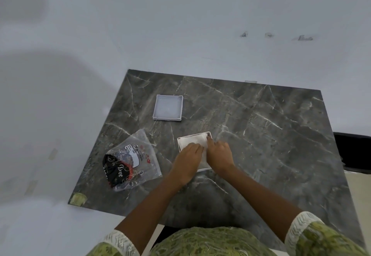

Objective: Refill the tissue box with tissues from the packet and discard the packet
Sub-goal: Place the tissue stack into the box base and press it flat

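Both hands lie flat, grasping nothing: left hand (188,156) and right hand (219,153) press the tissues (193,140) into the tissue box (209,134) at frame centre. The empty packet (131,160) lies leftward, nearer the left hand.

Hands: your left hand (188,156) and right hand (219,153) press flat on the tissues (193,140) in the white tissue box (208,134).
Lid: the box lid (168,107) lies apart, farther back.
Packet: the crumpled clear packet (131,158) sits left on the dark marble table (271,131).
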